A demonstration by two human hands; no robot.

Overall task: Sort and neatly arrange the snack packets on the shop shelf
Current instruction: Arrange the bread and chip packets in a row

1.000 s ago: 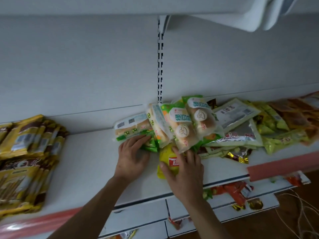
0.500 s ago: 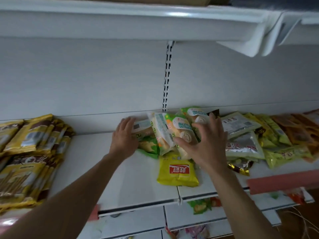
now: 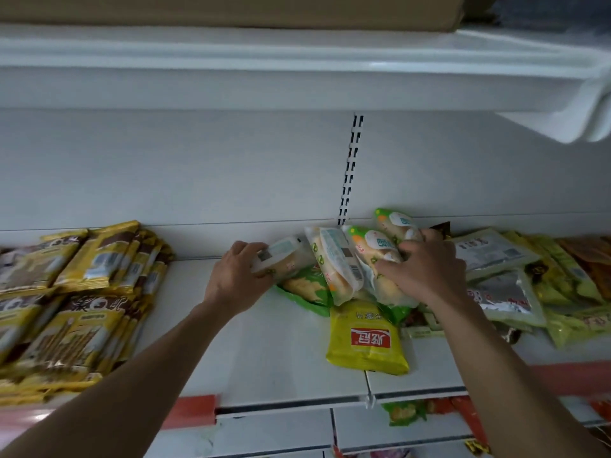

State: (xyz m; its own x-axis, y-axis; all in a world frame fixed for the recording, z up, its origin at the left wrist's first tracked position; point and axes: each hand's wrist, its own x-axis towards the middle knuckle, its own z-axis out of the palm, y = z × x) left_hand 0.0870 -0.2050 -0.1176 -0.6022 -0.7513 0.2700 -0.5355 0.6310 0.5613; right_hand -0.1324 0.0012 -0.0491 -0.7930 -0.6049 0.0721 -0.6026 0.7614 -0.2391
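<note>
Your shelf (image 3: 264, 342) was only part-sorted: the yellow stacks (image 3: 66, 292) at the left stood tidy, the heap (image 3: 515, 279) at the right lay jumbled. Between them, your left hand (image 3: 234, 276) gripped one bread packet (image 3: 281, 259) while your right hand (image 3: 426, 269) curled over other bread packets (image 3: 380, 256)

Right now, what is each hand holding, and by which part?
The left hand grips the leftmost bread packet by its left end. The right hand clasps the green bread packets across their middles, fingers curled over them.
</note>
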